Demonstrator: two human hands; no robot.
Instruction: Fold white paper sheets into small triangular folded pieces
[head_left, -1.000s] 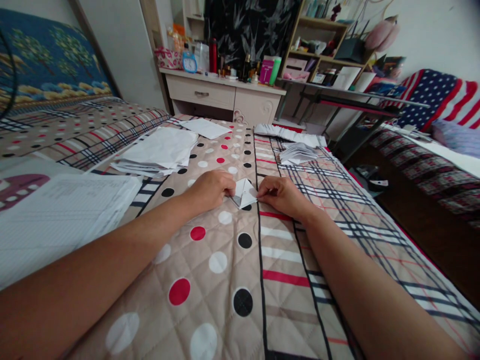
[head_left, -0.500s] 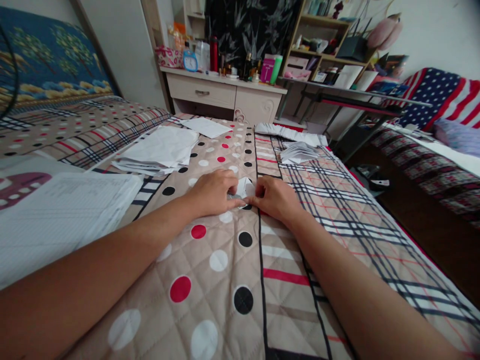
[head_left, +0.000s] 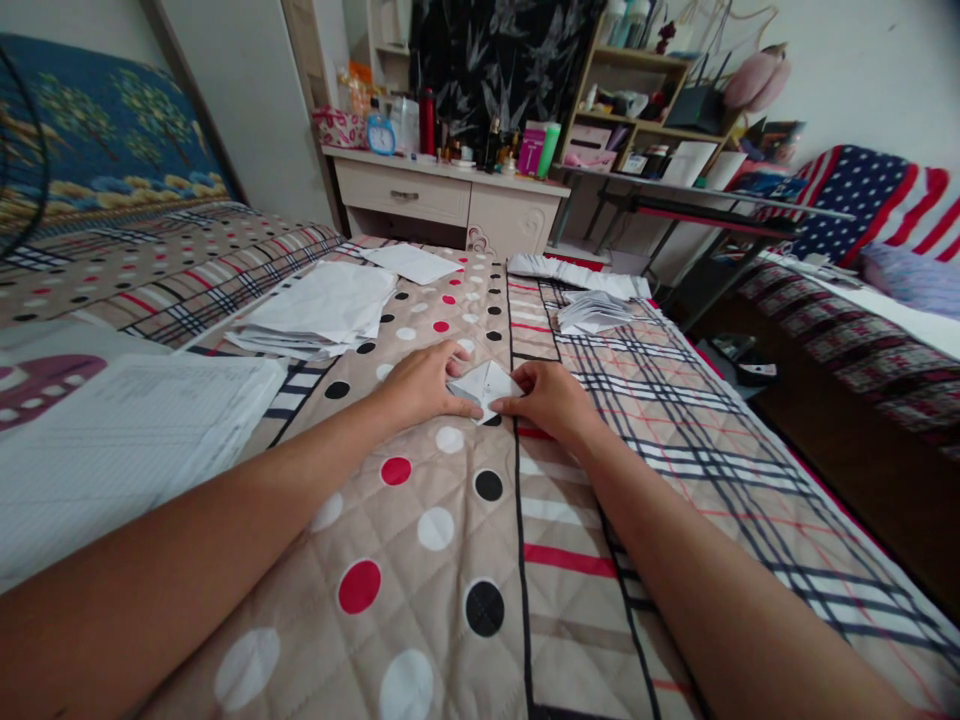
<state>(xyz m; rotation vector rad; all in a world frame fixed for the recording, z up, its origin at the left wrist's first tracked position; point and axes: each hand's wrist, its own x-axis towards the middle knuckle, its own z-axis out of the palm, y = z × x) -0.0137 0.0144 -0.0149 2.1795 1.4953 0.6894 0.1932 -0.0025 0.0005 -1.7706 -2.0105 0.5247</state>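
Note:
A small folded piece of white paper [head_left: 489, 382] with crease lines lies low over the quilted bedspread [head_left: 442, 620], between my two hands. My left hand [head_left: 427, 385] grips its left corner, the thumb at the near edge and the fingers curled behind. On the other side, my right hand [head_left: 551, 395] pinches the right part, thumb tip on the paper's near face and index finger at its far side. The thumb tips are close together near the paper's lower point. The undersides of the paper and some fingertips are hidden.
Stacked white paper sheets [head_left: 319, 305] and a thick pile of printed pages [head_left: 150, 440] lie to the left. A single sheet [head_left: 415, 263] is farther back. At the back right are folded paper pieces [head_left: 596, 311] and a long pleated strip [head_left: 574, 272]. A dresser [head_left: 405, 190] stands beyond.
My hands have drawn slightly apart, and the left fingers have loosened a little. More of the folded paper shows between them. The view has shifted slightly.

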